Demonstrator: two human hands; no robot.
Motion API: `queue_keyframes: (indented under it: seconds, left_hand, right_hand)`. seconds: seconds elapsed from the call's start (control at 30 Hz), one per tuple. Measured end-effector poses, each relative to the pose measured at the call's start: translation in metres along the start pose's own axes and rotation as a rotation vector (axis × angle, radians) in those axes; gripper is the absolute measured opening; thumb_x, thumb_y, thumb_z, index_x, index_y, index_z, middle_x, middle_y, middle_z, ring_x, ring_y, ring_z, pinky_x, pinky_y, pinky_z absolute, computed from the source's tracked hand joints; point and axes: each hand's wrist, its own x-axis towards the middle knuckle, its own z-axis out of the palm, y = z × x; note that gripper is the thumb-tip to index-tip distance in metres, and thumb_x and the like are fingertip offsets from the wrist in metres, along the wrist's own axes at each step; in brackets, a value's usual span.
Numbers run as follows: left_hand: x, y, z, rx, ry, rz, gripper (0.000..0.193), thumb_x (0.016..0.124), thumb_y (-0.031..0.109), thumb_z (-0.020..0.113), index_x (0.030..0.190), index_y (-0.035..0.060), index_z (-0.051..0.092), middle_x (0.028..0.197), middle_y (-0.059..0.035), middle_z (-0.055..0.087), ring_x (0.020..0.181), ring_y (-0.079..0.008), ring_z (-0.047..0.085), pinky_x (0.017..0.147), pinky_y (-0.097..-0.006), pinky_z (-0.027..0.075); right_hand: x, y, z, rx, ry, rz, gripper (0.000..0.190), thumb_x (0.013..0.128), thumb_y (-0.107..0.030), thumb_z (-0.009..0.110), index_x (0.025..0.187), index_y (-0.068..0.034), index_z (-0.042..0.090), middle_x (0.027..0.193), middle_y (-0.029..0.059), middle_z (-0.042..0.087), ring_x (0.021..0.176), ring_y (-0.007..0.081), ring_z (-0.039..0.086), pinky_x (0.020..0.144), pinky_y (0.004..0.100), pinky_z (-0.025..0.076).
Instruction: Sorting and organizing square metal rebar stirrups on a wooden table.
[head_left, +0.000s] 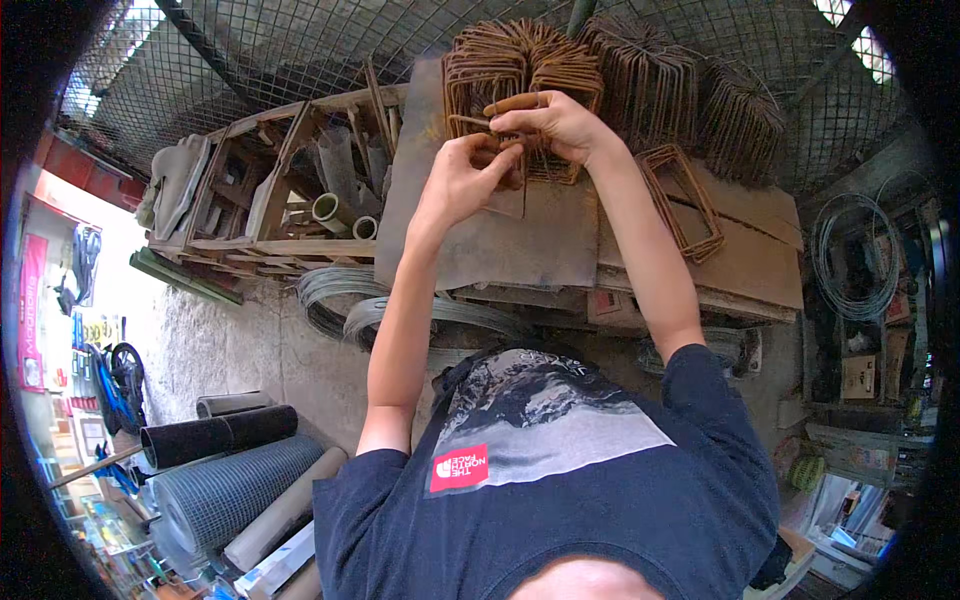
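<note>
Both my hands are raised together in front of a bundle of rusty rectangular steel stirrups (484, 64) standing on the bench. My left hand (466, 174) has its thumb and fingers pinched on a thin rusty steel stirrup (524, 196), one leg of which hangs below the fingers. Just above and to the right, my right hand (553, 126) grips the same piece, index finger stretched to the left. The fingers hide most of the held piece and exactly where they touch it.
More stirrup bundles (645, 82) stand to the right, with a few loose stirrups (681, 202) on the cardboard-topped bench (757, 247). A wooden rack (315, 247) with tubes adjoins at left. Wire coils (375, 315) lie below; mesh rolls (240, 480) stand lower left. Wire mesh (315, 45) is behind.
</note>
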Motion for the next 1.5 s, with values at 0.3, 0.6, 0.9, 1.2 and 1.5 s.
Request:
queue_keyframes:
  seconds: [0.3, 0.6, 0.9, 1.2, 1.5]
  left_hand:
    - [-0.007, 0.0, 0.014, -0.066, 0.045, -0.092, 0.037, 0.091, 0.026, 0.05, 0.111, -0.0049, 0.054, 0.087, -0.0048, 0.061, 0.077, -0.0087, 0.053, 0.069, -0.0233, 0.044]
    - [-0.013, 0.007, 0.022, 0.043, -0.013, 0.072, 0.044, 0.081, 0.031, 0.066, 0.102, -0.0052, 0.052, 0.09, -0.0066, 0.06, 0.082, -0.0115, 0.055, 0.072, -0.0262, 0.045]
    - [-0.017, 0.012, 0.016, -0.418, -0.037, -0.022, 0.031, 0.078, 0.014, 0.071, 0.098, -0.001, 0.052, 0.09, -0.0068, 0.062, 0.079, -0.0115, 0.059, 0.07, -0.0243, 0.048]
    - [-0.012, 0.018, 0.019, -0.514, -0.039, -0.056, 0.027, 0.078, 0.013, 0.071, 0.091, 0.0002, 0.051, 0.086, -0.006, 0.062, 0.077, -0.01, 0.059, 0.067, -0.023, 0.049]
    - [-0.009, 0.025, 0.015, -0.522, -0.034, -0.045, 0.024, 0.077, 0.014, 0.072, 0.086, 0.0017, 0.053, 0.083, -0.0051, 0.062, 0.073, -0.0091, 0.058, 0.065, -0.023, 0.051]
  right_hand:
    - [-0.005, 0.014, 0.009, -0.172, 0.102, -0.128, 0.03, 0.076, -0.02, 0.072, 0.098, 0.0, 0.066, 0.082, 0.0041, 0.065, 0.071, 0.0098, 0.059, 0.065, 0.0246, 0.047]
    - [-0.01, 0.022, 0.023, 0.06, 0.206, -0.034, 0.03, 0.083, -0.033, 0.066, 0.085, -0.003, 0.062, 0.073, 0.0009, 0.061, 0.057, 0.0071, 0.056, 0.052, 0.0218, 0.047]
    - [-0.044, 0.02, 0.031, 0.283, 0.107, -0.02, 0.058, 0.084, -0.057, 0.051, 0.101, -0.002, 0.06, 0.087, 0.0057, 0.063, 0.078, 0.0121, 0.06, 0.069, 0.0233, 0.048]
    - [-0.048, 0.098, 0.04, 0.086, 0.403, -0.549, 0.024, 0.082, 0.007, 0.05, 0.103, 0.002, 0.061, 0.098, 0.0062, 0.063, 0.089, 0.0138, 0.058, 0.08, 0.0272, 0.047]
    - [0.01, 0.088, 0.024, 0.699, 0.282, -0.505, 0.01, 0.082, -0.003, 0.059, 0.089, 0.001, 0.067, 0.086, 0.0037, 0.063, 0.078, 0.0114, 0.058, 0.065, 0.0265, 0.047]
